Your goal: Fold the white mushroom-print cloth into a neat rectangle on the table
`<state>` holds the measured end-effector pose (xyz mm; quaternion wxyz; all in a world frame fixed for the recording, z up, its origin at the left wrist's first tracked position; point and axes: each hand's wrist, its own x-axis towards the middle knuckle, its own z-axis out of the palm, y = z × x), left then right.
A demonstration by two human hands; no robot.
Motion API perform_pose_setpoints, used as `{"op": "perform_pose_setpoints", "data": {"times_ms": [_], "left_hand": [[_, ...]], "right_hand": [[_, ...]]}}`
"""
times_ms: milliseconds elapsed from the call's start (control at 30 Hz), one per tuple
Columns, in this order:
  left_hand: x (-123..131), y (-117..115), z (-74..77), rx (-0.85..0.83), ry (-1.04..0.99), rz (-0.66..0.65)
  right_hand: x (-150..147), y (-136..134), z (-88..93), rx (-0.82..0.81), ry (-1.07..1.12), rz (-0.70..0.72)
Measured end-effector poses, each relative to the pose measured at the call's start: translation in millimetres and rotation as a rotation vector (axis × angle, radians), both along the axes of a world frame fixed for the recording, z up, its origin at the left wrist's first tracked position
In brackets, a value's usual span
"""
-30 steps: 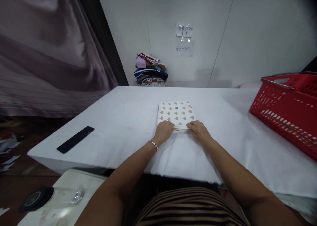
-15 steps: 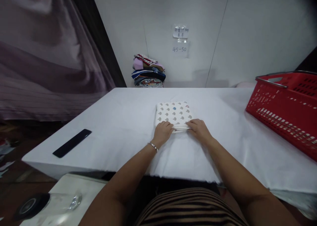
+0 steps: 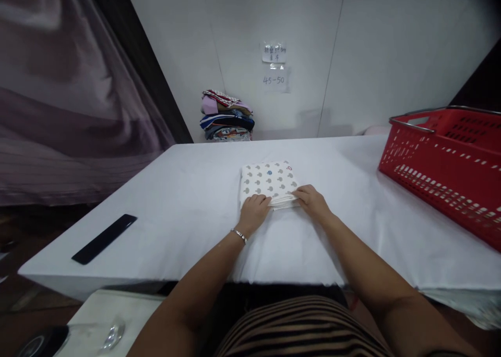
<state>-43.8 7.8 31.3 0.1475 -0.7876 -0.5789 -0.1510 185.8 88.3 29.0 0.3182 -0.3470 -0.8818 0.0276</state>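
A folded white cloth with grey tree-like prints point(image 3: 268, 181) lies in the middle of the white-covered table point(image 3: 188, 190). My left hand point(image 3: 253, 212), a bracelet on its wrist, grips the cloth's near left corner with curled fingers. At the near right corner my right hand point(image 3: 312, 201) pinches the stacked edges. Both hands rest low on the table at the cloth's near edge.
A red plastic basket point(image 3: 446, 164) stands at the right of the table. A black flat device point(image 3: 104, 238) lies near the left edge. A stack of folded clothes point(image 3: 226, 117) sits at the far wall under paper notes. A curtain hangs at left.
The view has swung slightly right, so everything sits further left in the picture. Both hands stay on the cloth's near edge, nearly unmoved.
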Motion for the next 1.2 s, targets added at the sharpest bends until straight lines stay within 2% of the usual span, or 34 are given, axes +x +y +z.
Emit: {"op": "perform_pose_setpoints", "data": {"times_ms": [167,233,367,433,600,733,800,900,967,1033,1133,1200], "left_hand": [[-2.2,-1.1,-2.7,-0.007,0.009,-0.032],[-2.1,-0.5,-1.3,-0.013,0.009,-0.03],[2.2,-0.7,-0.3,0.008,0.036,0.0],[4.8,-2.7,-1.4,0.011,0.052,0.001],[3.2,-3.9,6.3,-0.034,-0.037,-0.047],[0.6,5.4,15.8,0.028,-0.188,0.01],[1.7,9.8,12.5,0.02,-0.162,0.014],[4.8,11.1,-0.9,-0.073,-0.034,-0.05],[6.4,9.5,-8.2,-0.109,0.012,-0.067],[6.6,8.6,-9.1,-0.129,0.006,-0.065],[2.1,12.0,0.8,-0.173,-0.08,-0.048],[-4.9,17.2,9.1,-0.153,-0.167,0.05]], "right_hand": [[6.5,0.5,2.9,-0.141,-0.11,0.105],[6.7,2.0,2.0,-0.126,-0.1,0.104],[4.1,4.3,-1.6,-0.031,0.01,0.014],[2.5,4.2,-2.5,-0.041,-0.002,0.002],[1.8,1.8,-1.1,-0.164,-0.079,0.04],[6.9,5.2,-1.0,-0.316,0.059,0.074],[10.1,9.1,-1.5,-0.419,0.145,0.09],[12.6,13.6,-2.8,-0.507,0.241,0.108],[11.3,14.3,-5.2,-0.515,0.313,0.07],[8.2,13.8,-9.3,-0.519,0.404,-0.013],[3.2,13.8,-17.0,-0.61,0.509,-0.161],[1.2,14.7,-21.0,-0.698,0.531,-0.214]]}}
